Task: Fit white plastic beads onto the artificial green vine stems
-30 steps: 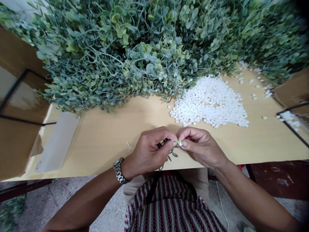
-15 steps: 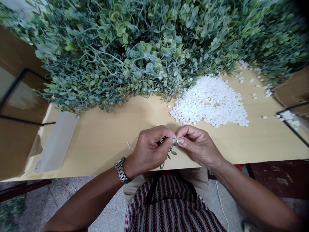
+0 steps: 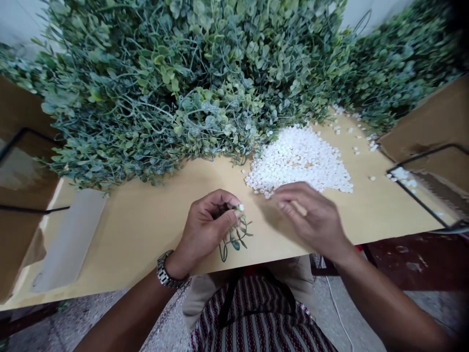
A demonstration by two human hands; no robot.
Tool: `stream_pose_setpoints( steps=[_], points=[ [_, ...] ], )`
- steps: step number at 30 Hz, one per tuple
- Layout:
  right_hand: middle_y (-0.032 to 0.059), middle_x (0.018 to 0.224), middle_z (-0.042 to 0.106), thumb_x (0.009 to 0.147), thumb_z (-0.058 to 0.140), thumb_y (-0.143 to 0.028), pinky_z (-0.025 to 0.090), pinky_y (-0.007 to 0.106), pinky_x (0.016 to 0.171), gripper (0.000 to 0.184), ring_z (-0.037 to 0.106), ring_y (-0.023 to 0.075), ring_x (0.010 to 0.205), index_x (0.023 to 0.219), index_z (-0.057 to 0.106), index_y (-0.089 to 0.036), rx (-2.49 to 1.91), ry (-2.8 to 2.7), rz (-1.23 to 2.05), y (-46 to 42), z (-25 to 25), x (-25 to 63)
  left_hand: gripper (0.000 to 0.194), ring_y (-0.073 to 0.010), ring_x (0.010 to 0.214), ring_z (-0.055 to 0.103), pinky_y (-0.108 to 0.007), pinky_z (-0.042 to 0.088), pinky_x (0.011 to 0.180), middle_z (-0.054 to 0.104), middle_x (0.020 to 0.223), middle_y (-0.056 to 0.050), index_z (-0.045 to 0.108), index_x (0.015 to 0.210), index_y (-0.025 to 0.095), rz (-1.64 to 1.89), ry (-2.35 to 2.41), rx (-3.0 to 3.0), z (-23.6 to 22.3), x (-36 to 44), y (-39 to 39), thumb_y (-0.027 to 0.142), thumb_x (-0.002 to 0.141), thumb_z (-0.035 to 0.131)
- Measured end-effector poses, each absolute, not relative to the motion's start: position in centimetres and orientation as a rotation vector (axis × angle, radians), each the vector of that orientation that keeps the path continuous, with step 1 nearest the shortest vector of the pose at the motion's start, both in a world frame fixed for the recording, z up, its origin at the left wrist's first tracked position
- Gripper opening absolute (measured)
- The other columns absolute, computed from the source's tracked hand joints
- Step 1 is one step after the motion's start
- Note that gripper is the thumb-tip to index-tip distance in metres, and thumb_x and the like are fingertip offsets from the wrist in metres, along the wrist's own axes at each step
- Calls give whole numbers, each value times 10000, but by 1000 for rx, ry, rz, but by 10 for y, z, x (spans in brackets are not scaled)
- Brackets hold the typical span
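My left hand [image 3: 210,227] pinches an artificial leafy sprig [image 3: 236,242] between thumb and fingertips. Its small green leaves and looping stem hang below the fingers, over the front part of the table. A small white bead-like piece [image 3: 241,208] shows at the sprig's tip, right by the fingertips. Slightly blurred, my right hand [image 3: 315,215] hovers at the near edge of a heap of small white pieces [image 3: 304,156]. Its fingers are bent, with thumb and forefinger a little apart, and nothing shows between them.
A large mass of artificial greenery [image 3: 164,98] covers the back of the wooden table [image 3: 146,234]. On the left lies a translucent strip [image 3: 73,239]. Cardboard with black wire frames stands at the left [image 3: 25,205] and right [image 3: 432,122]. Stray white pieces lie toward the right.
My hands have parted. The right has let go of the sprig's tip and moved to the white heap; the left keeps the sprig. The camera view has shifted.
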State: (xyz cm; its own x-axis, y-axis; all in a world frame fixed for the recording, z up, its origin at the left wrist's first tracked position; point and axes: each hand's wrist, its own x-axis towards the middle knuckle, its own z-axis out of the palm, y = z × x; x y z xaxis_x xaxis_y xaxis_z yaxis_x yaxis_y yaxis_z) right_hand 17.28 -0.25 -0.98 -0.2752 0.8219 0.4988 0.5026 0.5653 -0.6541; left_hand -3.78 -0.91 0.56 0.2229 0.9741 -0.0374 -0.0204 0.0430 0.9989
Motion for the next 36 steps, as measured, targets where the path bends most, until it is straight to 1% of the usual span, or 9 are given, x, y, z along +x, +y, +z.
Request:
stream_pose_setpoints(
  steps=[4, 13, 17, 19, 22, 25, 29, 32, 36],
  points=[
    [77, 798, 651, 859, 518, -168, 490, 326, 658, 137, 619, 203, 756, 898, 649, -154, -1360, -2181, 67, 13, -16, 199, 144, -108, 581, 586, -248, 509, 561, 605, 738, -9, 558, 876, 152, 1005, 969, 1226, 6, -35, -8, 180, 745, 611],
    [104, 813, 629, 874, 491, -187, 473, 331, 704, 178, 604, 224, 802, 856, 653, -118, -1467, -2436, -63, 12, -20, 193, 335, -232, 1012, 543, -396, 449, 864, 582, 1084, -108, 543, 1098, 156, 975, 1252, 2025, 9, -45, -9, 134, 763, 545],
    [93, 820, 623, 867, 481, -152, 471, 324, 714, 172, 601, 212, 794, 885, 649, -122, -1454, -2476, -21, 10, -16, 197, 120, -260, 880, 522, -462, 389, 845, 595, 870, -106, 610, 832, 125, 1020, 1505, 2637, 21, -28, -26, 226, 792, 560],
    [91, 806, 615, 860, 479, -129, 471, 322, 713, 167, 599, 212, 788, 875, 645, -116, -1430, -2480, -53, 10, -17, 197, 192, -245, 787, 508, -455, 384, 825, 569, 739, -79, 591, 699, 139, 779, 1521, 2843, 20, -17, -33, 282, 818, 544],
    [94, 774, 599, 854, 475, -101, 469, 322, 710, 163, 593, 220, 784, 840, 638, -101, -1391, -2498, -157, 9, -21, 197, 265, -266, 772, 502, -468, 389, 806, 549, 697, -94, 592, 672, 125, 446, 1664, 2917, 9, -9, -34, 318, 837, 515],
    [90, 740, 581, 852, 470, -87, 464, 327, 698, 167, 583, 223, 765, 825, 634, -97, -1376, -2507, -240, 8, -24, 197, 193, -256, 747, 506, -443, 409, 758, 552, 685, -89, 588, 674, 132, 348, 1686, 2876, -2, -15, -29, 214, 828, 507],
    [88, 747, 578, 847, 464, -73, 455, 330, 701, 174, 576, 221, 780, 858, 634, -103, -1346, -2485, -227, 7, -27, 199, 97, -233, 785, 540, -447, 413, 823, 591, 779, -91, 592, 764, 130, 714, 1596, 2766, -1, -31, -28, 210, 806, 558],
    [87, 759, 578, 838, 462, -74, 447, 336, 702, 171, 564, 220, 779, 852, 627, -120, -1318, -2462, -197, 6, -30, 201, 181, -241, 870, 555, -507, 354, 936, 584, 901, -111, 575, 866, 133, 1120, 1542, 2701, 10, -40, -38, 281, 771, 619],
    [89, 765, 573, 828, 452, -77, 435, 358, 702, 180, 544, 232, 774, 838, 618, -147, -1281, -2453, -185, 5, -35, 203, 166, -215, 795, 525, -481, 360, 890, 548, 810, -63, 559, 829, 165, 1180, 1605, 2775, 18, -41, -60, 225, 715, 664]
  ],
)
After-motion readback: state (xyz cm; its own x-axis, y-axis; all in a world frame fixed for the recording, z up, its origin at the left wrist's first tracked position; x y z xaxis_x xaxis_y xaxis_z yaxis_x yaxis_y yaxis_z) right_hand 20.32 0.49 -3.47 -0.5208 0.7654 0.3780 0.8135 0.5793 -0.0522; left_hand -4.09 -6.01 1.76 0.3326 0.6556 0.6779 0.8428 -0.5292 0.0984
